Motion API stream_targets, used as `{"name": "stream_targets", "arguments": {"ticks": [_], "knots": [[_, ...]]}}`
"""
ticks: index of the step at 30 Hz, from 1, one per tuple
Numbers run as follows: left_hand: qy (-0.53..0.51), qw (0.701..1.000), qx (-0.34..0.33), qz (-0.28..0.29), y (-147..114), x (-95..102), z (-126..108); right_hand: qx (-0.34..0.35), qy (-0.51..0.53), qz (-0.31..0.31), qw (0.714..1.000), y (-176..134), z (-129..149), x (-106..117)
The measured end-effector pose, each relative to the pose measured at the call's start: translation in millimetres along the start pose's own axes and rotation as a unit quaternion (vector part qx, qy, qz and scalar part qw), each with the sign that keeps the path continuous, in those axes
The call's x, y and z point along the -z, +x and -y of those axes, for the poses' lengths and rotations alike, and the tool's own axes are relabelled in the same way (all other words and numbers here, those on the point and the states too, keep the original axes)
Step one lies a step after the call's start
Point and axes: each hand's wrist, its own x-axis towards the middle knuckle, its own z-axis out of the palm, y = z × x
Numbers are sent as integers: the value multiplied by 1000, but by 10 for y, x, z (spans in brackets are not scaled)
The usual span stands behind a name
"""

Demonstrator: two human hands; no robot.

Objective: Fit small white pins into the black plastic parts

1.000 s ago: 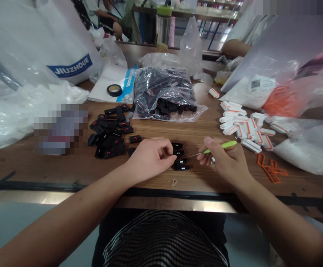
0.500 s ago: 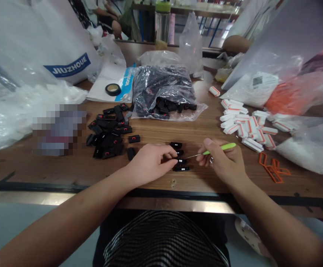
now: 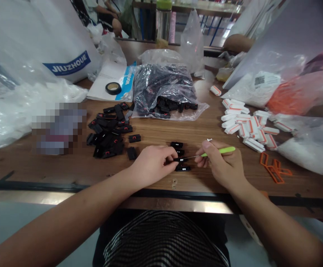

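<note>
Four-sided contact is not visible, but my left hand (image 3: 153, 163) is closed, thumb and forefinger pinching the left end of a small black plastic block (image 3: 182, 160). That block lies in a short column with several like it, such as the nearest block (image 3: 183, 168) and the farthest block (image 3: 176, 144); white dots show on them. My right hand (image 3: 225, 165) grips a thin metal pick with a green handle (image 3: 227, 150). Its tip reaches the pinched block from the right. A tiny white piece (image 3: 209, 139) shows at the right fingers; how it is held is unclear.
Left lies a heap of black blocks (image 3: 110, 137). Behind are a clear bag of black blocks (image 3: 164, 87) and black tape (image 3: 113, 88) on a booklet (image 3: 97, 89). White-and-orange pieces (image 3: 245, 120), orange frames (image 3: 273, 168) and plastic bags (image 3: 312, 148) lie right.
The pick remains at the same block, with my right hand turned slightly. The white piece now shows above the right fingers. My left hand has barely moved.
</note>
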Motion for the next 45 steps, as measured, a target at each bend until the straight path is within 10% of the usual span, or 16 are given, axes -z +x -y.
{"name": "stream_targets", "arguments": {"ticks": [38, 45], "knots": [[14, 1000, 9, 3, 10, -28, -5, 132, -184, 76, 971, -112, 45, -1], [1, 1000, 4, -2, 11, -41, 22, 46, -15, -17, 999, -70, -13, -11]]}}
